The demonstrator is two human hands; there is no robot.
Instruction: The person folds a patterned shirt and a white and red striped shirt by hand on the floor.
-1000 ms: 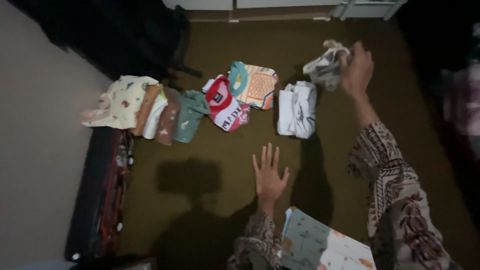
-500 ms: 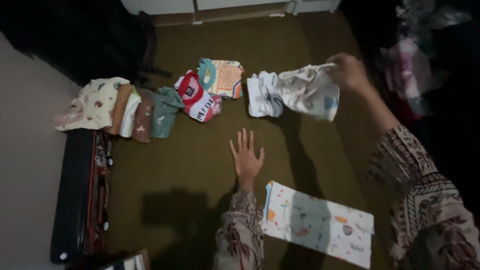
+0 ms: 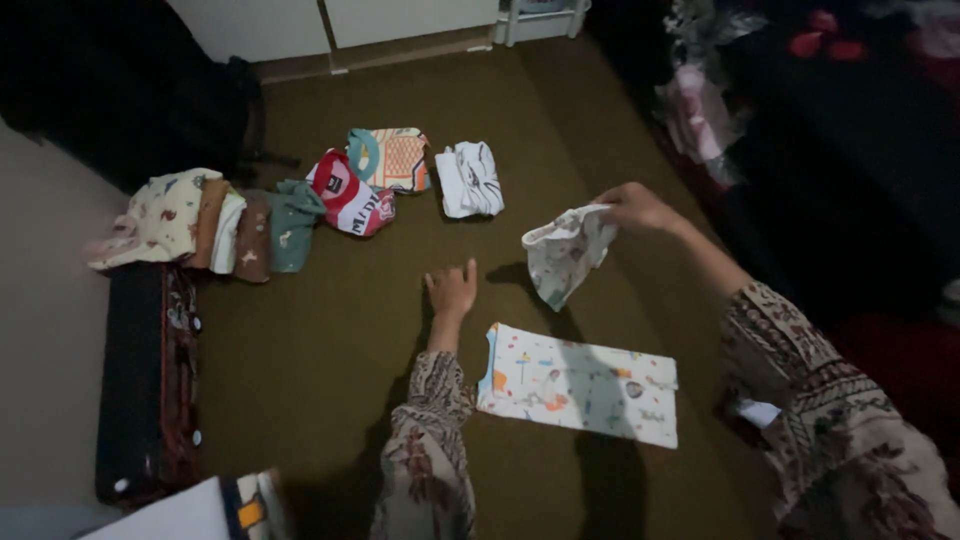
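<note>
My right hand [image 3: 632, 207] holds a small white patterned garment [image 3: 563, 255] up by one edge, so that it hangs above the olive carpet. My left hand [image 3: 451, 291] rests flat on the carpet with fingers loosely bent, holding nothing. Just right of that arm a white printed shirt [image 3: 578, 384] lies spread flat on the floor. Farther off sits a row of folded clothes: a white piece [image 3: 470, 179], an orange and teal one [image 3: 390, 159], a red and white one [image 3: 350, 194], and a leaning stack of cream, brown and green pieces [image 3: 215, 227].
A long black case [image 3: 145, 385] lies along the left side. White cabinet fronts [image 3: 330, 20] stand at the far end. A dark heap of clothes [image 3: 720, 90] fills the right side. A white object with an orange mark [image 3: 215, 510] sits at the bottom left.
My right hand has carried the small white garment from the far right of the row back toward me. My left hand's fingers have curled in slightly.
</note>
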